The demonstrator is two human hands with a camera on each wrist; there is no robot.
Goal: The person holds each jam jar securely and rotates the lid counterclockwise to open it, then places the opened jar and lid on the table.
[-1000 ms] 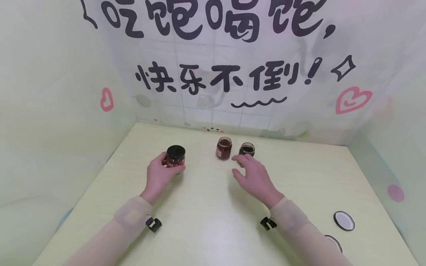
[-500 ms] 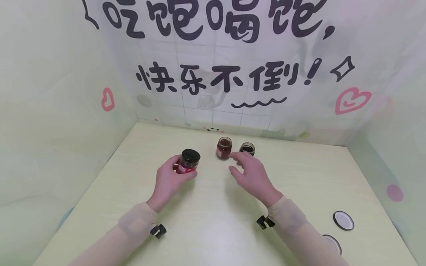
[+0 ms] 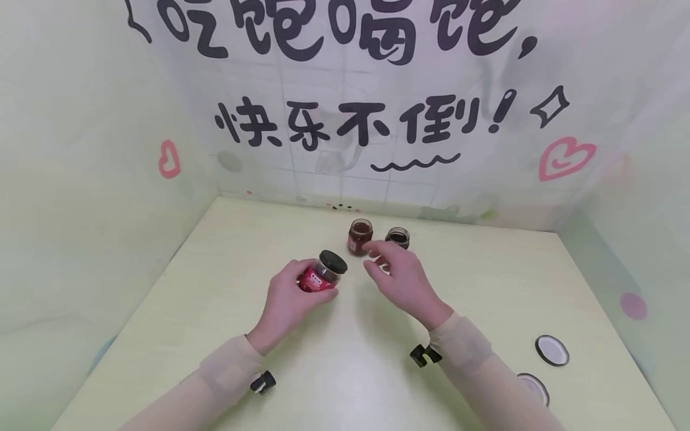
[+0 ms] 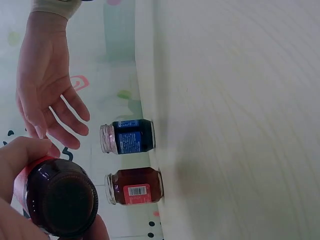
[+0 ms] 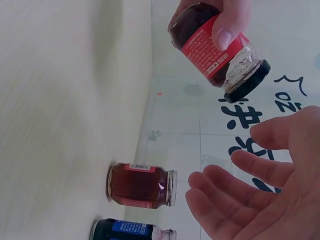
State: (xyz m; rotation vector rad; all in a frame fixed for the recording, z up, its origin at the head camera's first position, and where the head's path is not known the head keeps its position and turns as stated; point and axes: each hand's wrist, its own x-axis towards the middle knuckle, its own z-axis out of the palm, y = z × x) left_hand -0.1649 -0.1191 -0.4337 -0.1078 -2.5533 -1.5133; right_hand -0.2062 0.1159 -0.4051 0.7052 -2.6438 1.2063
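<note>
My left hand (image 3: 286,306) grips a red-labelled glass jar (image 3: 315,281) with a black lid (image 3: 333,262). In the head view the jar leans to the right, held up off the table. Dark contents fill most of it in the right wrist view. Facing the lid, my right hand (image 3: 405,280) hovers with loosely bent fingers and holds nothing. Behind it stand two lidless jars: one with reddish-brown contents and a red label (image 4: 137,194), and a darker one with a blue label (image 4: 130,142). In the head view, the right hand partly hides the darker jar.
Two loose lids, a farther one (image 3: 552,350) and a nearer one (image 3: 535,388), lie pale side up on the pale table (image 3: 226,257) at the right. A printed wall sheet (image 3: 323,191) rises behind the table, with more sheeting at both sides.
My left hand has carried the lidded jar rightward and tipped its lid to the right. My right hand has shifted slightly left. The two lidless jars and loose lids stay put.
</note>
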